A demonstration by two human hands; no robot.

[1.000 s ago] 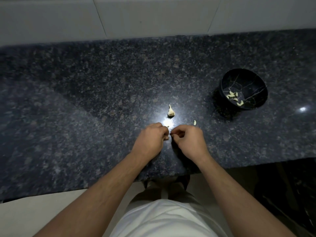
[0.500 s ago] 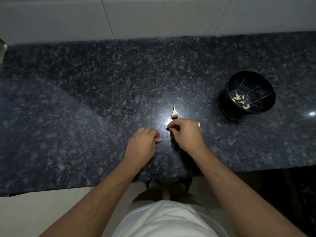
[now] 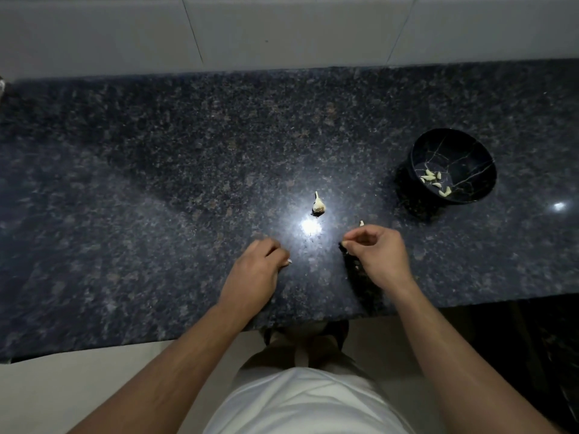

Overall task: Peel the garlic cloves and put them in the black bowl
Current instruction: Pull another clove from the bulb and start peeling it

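The black bowl [image 3: 451, 166] stands on the dark granite counter at the right, with several peeled cloves [image 3: 434, 181] lying in it. A garlic remnant with a pointed stem [image 3: 318, 204] sits upright at the counter's middle. A small pale garlic bit [image 3: 361, 223] lies just beyond my right hand. My right hand [image 3: 377, 253] has curled fingers that pinch a small pale piece, probably a garlic clove, at their tips. My left hand [image 3: 257, 272] rests on the counter with curled fingers, and a pale sliver, probably garlic skin, shows at its fingertips [image 3: 289, 261].
The granite counter [image 3: 156, 198] runs the full width, backed by a pale tiled wall [image 3: 282, 29]. A bright light glare [image 3: 310, 227] lies between my hands. The counter's front edge passes under my forearms, with the floor and my white shirt below.
My hands, joined at the fingertips a second ago, have come apart. My right hand has moved right toward the bowl with the small piece, while my left hand has drawn back left.
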